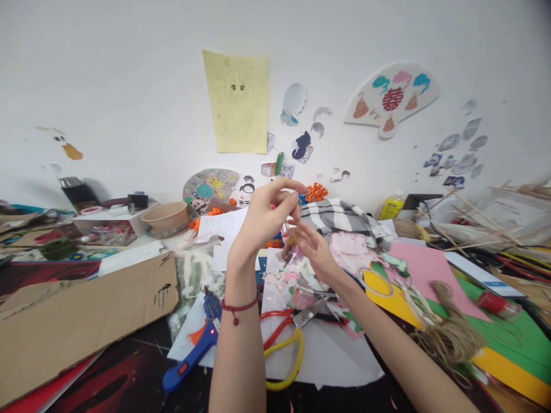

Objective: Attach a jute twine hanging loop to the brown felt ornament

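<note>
My left hand (272, 211) is raised at the middle, its thumb and fingers pinched at the top of a small brown item (289, 248) that hangs beneath. Close to its right, my right hand (316, 249) has its fingers curved near the same item; whether they touch it is hard to tell. A blue glue gun (189, 358) lies left of my left forearm. Yellow-handled scissors (297, 361) and red-handled scissors (275, 327) rest on white paper (336, 367) below the hands.
Cardboard (94, 321) covers the left side. At the right lie twine (451, 338), coloured paper (434, 275) and a phone (482, 275). Behind are a round tan bowl (166, 217), checked cloth (344, 221) and a yellow bottle (391, 206). Paper scraps fill the middle.
</note>
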The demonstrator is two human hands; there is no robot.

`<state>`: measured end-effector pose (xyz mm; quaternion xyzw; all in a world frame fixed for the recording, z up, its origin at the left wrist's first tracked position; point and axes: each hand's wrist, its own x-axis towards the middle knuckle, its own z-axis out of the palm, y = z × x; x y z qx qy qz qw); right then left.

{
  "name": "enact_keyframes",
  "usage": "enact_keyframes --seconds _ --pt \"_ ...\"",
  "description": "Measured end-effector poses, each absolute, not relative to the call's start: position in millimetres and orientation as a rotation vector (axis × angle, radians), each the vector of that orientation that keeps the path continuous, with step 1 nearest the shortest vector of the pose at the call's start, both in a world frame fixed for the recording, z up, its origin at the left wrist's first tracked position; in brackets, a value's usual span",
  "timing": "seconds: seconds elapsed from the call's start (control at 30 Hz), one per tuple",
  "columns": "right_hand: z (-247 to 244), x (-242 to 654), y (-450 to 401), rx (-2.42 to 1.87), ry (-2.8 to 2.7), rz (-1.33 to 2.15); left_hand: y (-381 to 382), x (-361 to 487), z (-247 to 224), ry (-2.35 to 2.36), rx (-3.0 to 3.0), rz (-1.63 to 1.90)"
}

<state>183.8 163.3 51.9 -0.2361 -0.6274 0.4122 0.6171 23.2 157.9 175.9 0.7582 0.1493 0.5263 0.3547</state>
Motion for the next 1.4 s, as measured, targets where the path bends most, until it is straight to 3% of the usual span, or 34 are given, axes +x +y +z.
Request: enact_keyframes --seconds 0.63,1.4 --pt "57.4 187.0 147.8 -0.597 -1.375 1.103 155.8 28.5 177.5 0.276 1.997 1.198" --pt "68.8 185.9 136.0 -0.633 -1.371 1.023 148.8 27.0 180.4 0.31 1.979 1.103"
